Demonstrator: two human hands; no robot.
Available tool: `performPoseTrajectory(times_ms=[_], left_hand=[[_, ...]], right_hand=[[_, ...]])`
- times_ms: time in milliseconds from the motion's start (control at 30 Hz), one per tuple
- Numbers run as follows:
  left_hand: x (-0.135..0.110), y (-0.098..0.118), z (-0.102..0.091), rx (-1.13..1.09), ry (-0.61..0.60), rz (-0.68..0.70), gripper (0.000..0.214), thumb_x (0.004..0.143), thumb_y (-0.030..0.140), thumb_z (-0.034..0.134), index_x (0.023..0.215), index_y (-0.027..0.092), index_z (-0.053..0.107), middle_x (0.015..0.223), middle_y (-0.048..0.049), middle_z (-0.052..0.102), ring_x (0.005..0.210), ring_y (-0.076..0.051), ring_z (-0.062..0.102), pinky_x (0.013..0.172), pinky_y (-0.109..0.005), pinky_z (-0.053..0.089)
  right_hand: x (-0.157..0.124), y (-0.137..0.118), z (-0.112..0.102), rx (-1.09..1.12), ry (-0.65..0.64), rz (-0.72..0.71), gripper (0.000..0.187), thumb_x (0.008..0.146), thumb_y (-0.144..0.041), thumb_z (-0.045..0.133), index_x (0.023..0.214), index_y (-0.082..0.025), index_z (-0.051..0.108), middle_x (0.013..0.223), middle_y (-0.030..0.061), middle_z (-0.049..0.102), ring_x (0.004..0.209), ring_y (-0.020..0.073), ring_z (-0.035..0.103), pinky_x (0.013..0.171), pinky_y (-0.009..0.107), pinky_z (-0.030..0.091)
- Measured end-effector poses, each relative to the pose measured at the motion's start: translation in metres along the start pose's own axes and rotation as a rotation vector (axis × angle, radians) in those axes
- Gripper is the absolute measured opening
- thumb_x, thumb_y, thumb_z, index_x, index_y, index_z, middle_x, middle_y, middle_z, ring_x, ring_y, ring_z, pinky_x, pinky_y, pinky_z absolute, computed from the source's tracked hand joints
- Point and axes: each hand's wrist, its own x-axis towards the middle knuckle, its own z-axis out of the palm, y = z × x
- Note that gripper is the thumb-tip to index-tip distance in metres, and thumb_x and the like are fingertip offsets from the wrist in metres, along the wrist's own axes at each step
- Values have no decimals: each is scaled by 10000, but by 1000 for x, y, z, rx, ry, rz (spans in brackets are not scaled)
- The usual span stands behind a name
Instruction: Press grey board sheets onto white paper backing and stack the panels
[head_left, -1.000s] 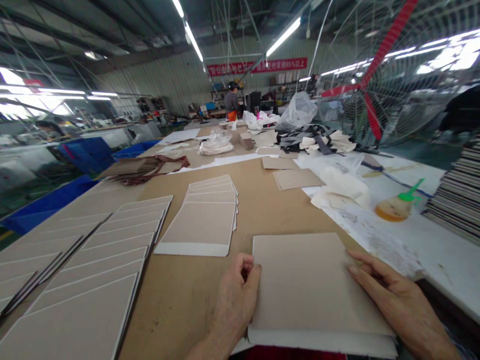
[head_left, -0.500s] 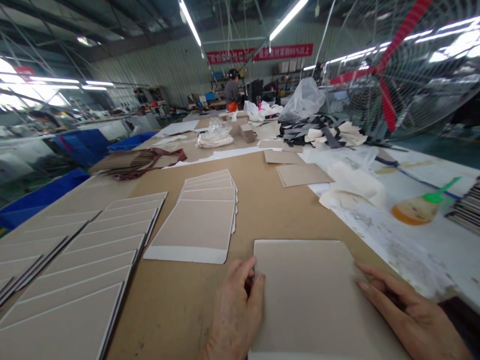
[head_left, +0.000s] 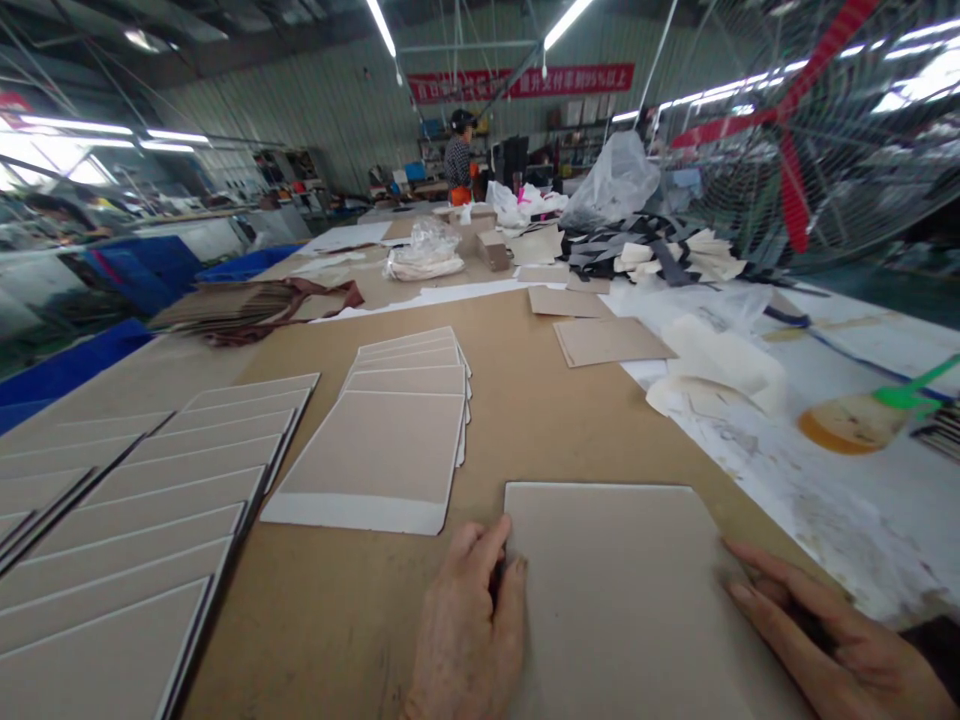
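A flat beige panel (head_left: 615, 600) with a thin pale border along its far edge lies in front of me. At its left edge, my left hand (head_left: 472, 615) is closed, thumb on top and curled fingers at the side. My right hand (head_left: 817, 625) grips the right edge between thumb and fingers. The panel's near edge runs out of view. Beyond my left hand, a fanned stack of similar beige panels (head_left: 405, 430) shows a pale strip on its nearest piece.
Overlapping rows of dark-edged panels (head_left: 150, 540) cover the table's left side. To the right are a bottle of amber liquid with a green top (head_left: 855, 420) and crumpled cream sheets (head_left: 727, 370). Farther back are dark scraps (head_left: 637, 250), a large fan (head_left: 795, 130) and a person (head_left: 459, 160).
The view has shifted slightly, so the table's contents sit a little differently in frame. Both hands keep the same hold on the panel's edges.
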Motion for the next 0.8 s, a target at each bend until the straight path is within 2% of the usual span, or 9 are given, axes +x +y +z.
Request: performPoseTrajectory(times_ms=[133, 300, 433, 567, 667, 800], left_hand=[[0, 1, 0, 41, -7, -5, 332, 904, 294, 448, 1180, 209, 611, 926, -31, 584, 799, -171, 612, 732, -287, 497], [2, 3, -1, 44, -20, -9, 334, 909, 292, 442, 1182, 198, 609, 940, -37, 579, 798, -169, 612, 734, -282, 497], [3, 3, 0, 54, -24, -9, 331, 909, 285, 434, 1179, 197, 604, 951, -40, 580, 822, -174, 614, 745, -290, 498], [2, 3, 0, 95, -13, -15, 340, 909, 274, 418, 1189, 185, 590, 962, -49, 586, 839, -183, 618, 755, -301, 499], [2, 4, 0, 121, -9, -21, 346, 915, 287, 406, 1196, 182, 580, 971, -54, 588, 840, -185, 622, 751, -303, 501], [2, 2, 0, 130, -27, -13, 354, 921, 295, 394, 1201, 175, 575, 967, -52, 583, 834, -185, 625, 748, -309, 509]], right_hand=[[2, 1, 1, -24, -16, 10, 674, 665, -720, 591, 1145, -261, 707, 1043, 35, 710, 1116, 322, 589, 871, 390, 523], [5, 8, 0, -32, -26, 10, 715, 676, -733, 574, 1194, -252, 677, 1136, 40, 690, 1109, 308, 600, 826, 358, 548], [6, 13, 0, -40, -38, 36, 730, 686, -746, 560, 1218, -256, 665, 1166, 37, 682, 1111, 303, 602, 829, 360, 553], [7, 9, -1, -79, -41, -8, 698, 699, -732, 559, 1207, -269, 681, 1140, 29, 692, 1136, 307, 587, 872, 370, 540], [11, 7, -4, -95, -64, -26, 676, 685, -736, 571, 1167, -282, 711, 1135, 22, 696, 1095, 302, 614, 803, 342, 571], [14, 0, -8, -111, -121, -76, 604, 704, -682, 624, 1146, -283, 726, 1031, 22, 722, 916, 258, 684, 674, 275, 588]])
